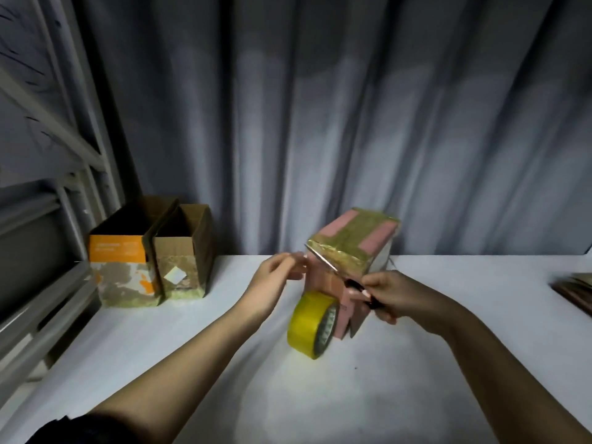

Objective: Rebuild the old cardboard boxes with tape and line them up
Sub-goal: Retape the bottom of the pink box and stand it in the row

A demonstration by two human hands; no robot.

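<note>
Your right hand (392, 294) is gripping black-handled scissors (336, 272) | your left hand (277, 274) is pinching tape at the pink taped cardboard box (349, 245) | yellow tape roll (309, 328) is hanging beside it

We see a white table (416, 395) filling the lower half of the view, its far edge running straight across at mid-height. Behind it, from about ten o'clock round to three o'clock, hangs a grey curtain (336, 123) in long vertical folds. At nine to eleven o'clock a grey metal rack (54, 174) stands just beside the table's edge, its bars slanting across the corner. At three o'clock, on the table's far right edge, lies a flat brown stack (576, 291), cut off by the frame; we cannot tell what it is.
</note>
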